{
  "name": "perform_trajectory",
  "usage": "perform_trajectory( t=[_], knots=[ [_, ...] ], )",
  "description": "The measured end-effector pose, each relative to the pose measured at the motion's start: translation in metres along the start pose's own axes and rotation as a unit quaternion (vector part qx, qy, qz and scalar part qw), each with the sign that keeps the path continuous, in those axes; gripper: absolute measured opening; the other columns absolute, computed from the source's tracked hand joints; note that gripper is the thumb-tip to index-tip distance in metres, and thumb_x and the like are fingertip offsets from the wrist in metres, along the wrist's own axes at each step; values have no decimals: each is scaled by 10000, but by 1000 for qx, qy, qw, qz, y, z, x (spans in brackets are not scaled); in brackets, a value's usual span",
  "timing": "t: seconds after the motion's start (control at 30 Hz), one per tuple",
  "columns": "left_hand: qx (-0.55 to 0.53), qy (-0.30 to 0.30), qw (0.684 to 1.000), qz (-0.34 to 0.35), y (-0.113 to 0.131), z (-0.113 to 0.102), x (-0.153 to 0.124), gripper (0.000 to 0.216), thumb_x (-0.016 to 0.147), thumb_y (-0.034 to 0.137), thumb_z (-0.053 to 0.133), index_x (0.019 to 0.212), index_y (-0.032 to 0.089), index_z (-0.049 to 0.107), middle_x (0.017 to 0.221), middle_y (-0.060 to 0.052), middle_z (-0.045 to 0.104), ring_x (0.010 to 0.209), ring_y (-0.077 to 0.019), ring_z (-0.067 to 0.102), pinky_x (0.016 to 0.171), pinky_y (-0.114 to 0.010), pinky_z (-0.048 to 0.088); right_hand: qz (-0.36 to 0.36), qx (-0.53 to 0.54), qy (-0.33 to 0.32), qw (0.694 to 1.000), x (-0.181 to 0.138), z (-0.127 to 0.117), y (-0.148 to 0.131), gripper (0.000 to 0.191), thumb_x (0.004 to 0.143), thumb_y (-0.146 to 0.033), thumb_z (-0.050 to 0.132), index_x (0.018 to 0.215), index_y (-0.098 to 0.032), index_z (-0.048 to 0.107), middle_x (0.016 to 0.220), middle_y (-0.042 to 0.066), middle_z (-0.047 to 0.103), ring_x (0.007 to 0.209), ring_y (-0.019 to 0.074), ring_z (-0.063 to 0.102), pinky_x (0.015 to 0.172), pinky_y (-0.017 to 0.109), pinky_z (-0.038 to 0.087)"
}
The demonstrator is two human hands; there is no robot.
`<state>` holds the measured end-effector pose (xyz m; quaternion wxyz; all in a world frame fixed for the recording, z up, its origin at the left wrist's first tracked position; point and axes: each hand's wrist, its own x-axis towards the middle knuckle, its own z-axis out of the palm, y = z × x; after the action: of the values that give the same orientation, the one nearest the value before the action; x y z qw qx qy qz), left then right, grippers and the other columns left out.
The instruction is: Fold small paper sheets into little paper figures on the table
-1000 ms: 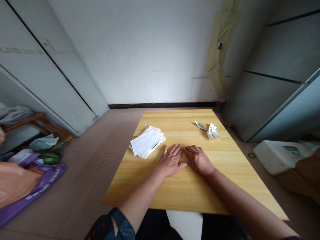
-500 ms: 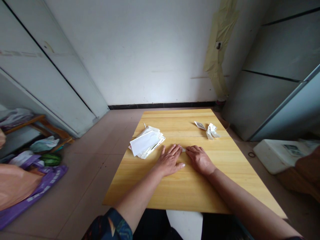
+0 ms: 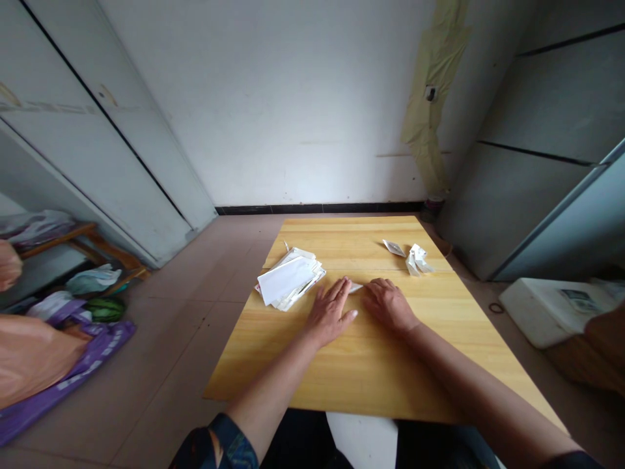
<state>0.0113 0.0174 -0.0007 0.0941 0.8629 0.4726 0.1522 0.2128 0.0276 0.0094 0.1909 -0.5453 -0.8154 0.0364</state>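
A small piece of folded white paper [image 3: 356,287] lies on the wooden table [image 3: 371,371], partly hidden between my hands. My left hand [image 3: 332,311] rests at its left side, fingers stretched out and thumb apart, the fingertips over the paper's edge. On the right, my right hand [image 3: 389,305] lies palm down with its fingers extended, the tips close to the paper's other end. Left of my left hand sits a loose stack of paper sheets [image 3: 288,280], a plain white one on top.
Toward the back right of the table are a flat folded paper piece [image 3: 393,247] and a crumpled-looking folded paper [image 3: 417,260]. A white box [image 3: 547,312] stands on the floor at right. Bags [image 3: 43,352] and a watermelon [image 3: 105,309] lie at left.
My left hand has turned slightly, its fingers closer together, and more of the small paper shows between my hands. The whole view has shifted a little.
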Motion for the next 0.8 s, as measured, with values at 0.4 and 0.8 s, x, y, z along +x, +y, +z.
perform_trajectory(
  t=[0.4,0.8],
  knots=[
    [-29,21,999,-16,1,5,0,652,848,228,465,1449,186,215,1474,-100,369,1357,-227,338,1133,-458,259,10,155,17,988,24,12,-7,446,716,-110,600,1158,-163,577,1013,80,638,797,149,621,729,265,497],
    [-303,201,918,-157,0,-8,17,413,778,221,528,1190,202,546,1111,-86,648,994,-218,610,895,-388,485,-5,258,161,953,32,19,-7,96,782,-174,524,798,-184,618,802,45,645,688,152,615,643,273,515]
  ],
)
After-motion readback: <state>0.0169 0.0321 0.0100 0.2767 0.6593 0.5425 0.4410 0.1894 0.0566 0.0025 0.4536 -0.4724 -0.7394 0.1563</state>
